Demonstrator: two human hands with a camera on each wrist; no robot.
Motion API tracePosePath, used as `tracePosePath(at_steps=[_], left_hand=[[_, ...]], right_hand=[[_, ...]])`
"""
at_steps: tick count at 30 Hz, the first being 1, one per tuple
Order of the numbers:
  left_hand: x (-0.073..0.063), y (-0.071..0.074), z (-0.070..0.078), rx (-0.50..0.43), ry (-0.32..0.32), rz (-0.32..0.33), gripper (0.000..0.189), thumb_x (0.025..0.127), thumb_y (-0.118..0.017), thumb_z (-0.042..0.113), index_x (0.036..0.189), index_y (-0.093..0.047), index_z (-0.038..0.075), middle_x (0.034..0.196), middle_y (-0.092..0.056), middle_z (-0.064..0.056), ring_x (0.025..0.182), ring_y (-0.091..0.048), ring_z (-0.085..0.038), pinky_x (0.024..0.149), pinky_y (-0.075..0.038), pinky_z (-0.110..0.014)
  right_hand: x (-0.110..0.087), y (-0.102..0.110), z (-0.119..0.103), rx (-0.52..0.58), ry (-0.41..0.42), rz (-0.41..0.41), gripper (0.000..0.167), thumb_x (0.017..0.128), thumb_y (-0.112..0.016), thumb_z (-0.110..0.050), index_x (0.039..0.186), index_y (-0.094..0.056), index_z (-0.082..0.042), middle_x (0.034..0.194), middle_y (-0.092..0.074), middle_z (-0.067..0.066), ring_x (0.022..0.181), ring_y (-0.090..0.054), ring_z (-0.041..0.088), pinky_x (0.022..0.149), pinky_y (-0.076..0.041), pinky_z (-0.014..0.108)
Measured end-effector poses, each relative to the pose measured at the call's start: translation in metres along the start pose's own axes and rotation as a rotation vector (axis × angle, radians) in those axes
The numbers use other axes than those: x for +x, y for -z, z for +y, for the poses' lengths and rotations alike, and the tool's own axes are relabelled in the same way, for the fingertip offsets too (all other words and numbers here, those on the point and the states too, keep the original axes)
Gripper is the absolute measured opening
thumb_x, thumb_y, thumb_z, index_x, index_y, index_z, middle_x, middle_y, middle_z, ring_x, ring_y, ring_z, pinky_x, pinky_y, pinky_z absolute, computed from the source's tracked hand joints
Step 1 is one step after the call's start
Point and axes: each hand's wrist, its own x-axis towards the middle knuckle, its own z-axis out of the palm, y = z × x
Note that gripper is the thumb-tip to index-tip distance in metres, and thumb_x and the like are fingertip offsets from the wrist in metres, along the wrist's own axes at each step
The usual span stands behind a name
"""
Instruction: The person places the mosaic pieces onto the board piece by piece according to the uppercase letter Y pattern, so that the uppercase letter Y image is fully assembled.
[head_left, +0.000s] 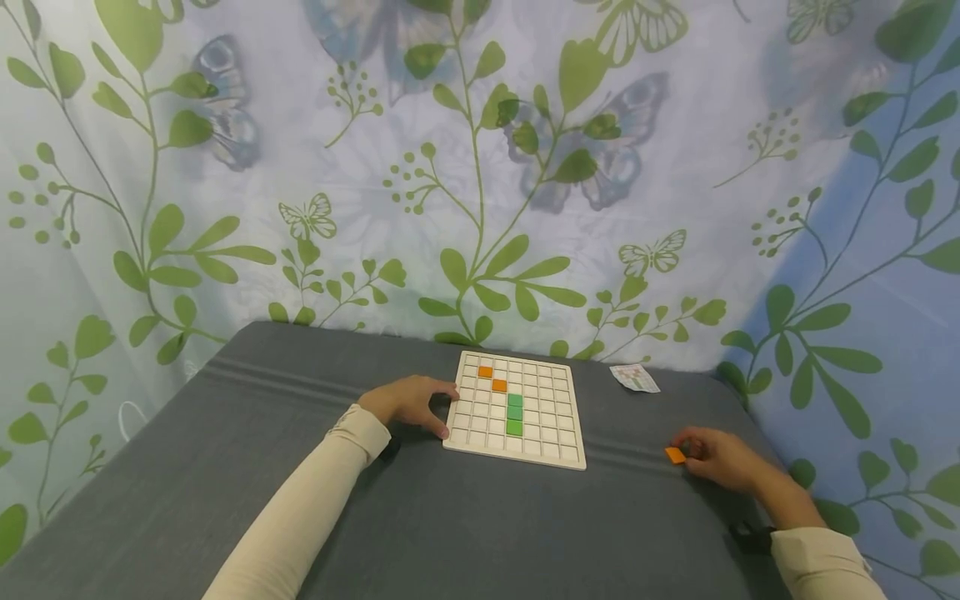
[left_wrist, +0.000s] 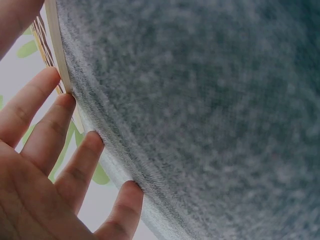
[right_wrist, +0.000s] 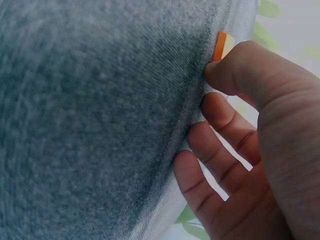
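Note:
A cream square grid board lies on the dark grey table. Set in its cells are two orange tiles, an upper one and a lower one, and a short column of green tiles. My left hand rests against the board's left edge, thumb near the front corner. In the left wrist view its fingers are spread, some touching the board's side. Out to the right, my right hand pinches a loose orange tile close to the tabletop. The right wrist view shows this tile beyond the thumb.
A small printed paper card lies on the grey cloth-covered table, behind and right of the board. A leaf-and-butterfly curtain hangs along the table's back edge. A white cable loop shows at the left.

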Motion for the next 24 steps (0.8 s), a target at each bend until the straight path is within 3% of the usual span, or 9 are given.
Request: tracePosePath(at_steps=[7,12,19,24], left_hand=[[0.001,0.0,0.0,-0.002,0.007,-0.001,0.069,0.077,-0.09,0.039,0.139,-0.062,0.024,0.148,-0.053,-0.003,0.137,-0.047,-0.025,0.109,-0.04,-0.045],[0.001,-0.003,-0.001,0.004,-0.006,0.001,0.069,0.078,-0.089,0.038,0.139,-0.062,0.023,0.149,-0.052,-0.002,0.137,-0.046,-0.025,0.11,-0.04,-0.044],[0.001,-0.002,-0.002,-0.017,-0.003,0.006,0.069,0.079,-0.089,0.037,0.14,-0.061,0.023,0.153,-0.048,0.001,0.14,-0.043,-0.025,0.111,-0.039,-0.044],[0.002,-0.003,-0.003,-0.016,-0.001,0.007,0.07,0.078,-0.089,0.038,0.141,-0.061,0.024,0.155,-0.046,0.002,0.141,-0.041,-0.024,0.112,-0.038,-0.043]], right_hand=[[0.026,-0.006,-0.017,-0.04,-0.021,0.059,0.018,0.085,-0.078,-0.009,0.099,-0.068,-0.004,0.083,-0.064,-0.005,0.072,-0.057,0.01,0.063,-0.049,0.034],[0.071,-0.018,-0.043,-0.028,0.034,0.074,0.017,0.085,-0.075,-0.007,0.1,-0.068,-0.002,0.083,-0.064,-0.002,0.073,-0.058,0.013,0.064,-0.051,0.037],[0.143,-0.038,-0.087,0.016,0.009,0.006,0.023,0.094,-0.073,-0.014,0.113,-0.068,-0.002,0.096,-0.067,0.005,0.083,-0.063,0.02,0.071,-0.055,0.042],[0.179,-0.054,-0.104,0.016,0.028,0.002,0.023,0.094,-0.073,-0.017,0.114,-0.069,-0.005,0.101,-0.068,0.006,0.091,-0.065,0.023,0.079,-0.055,0.045]])
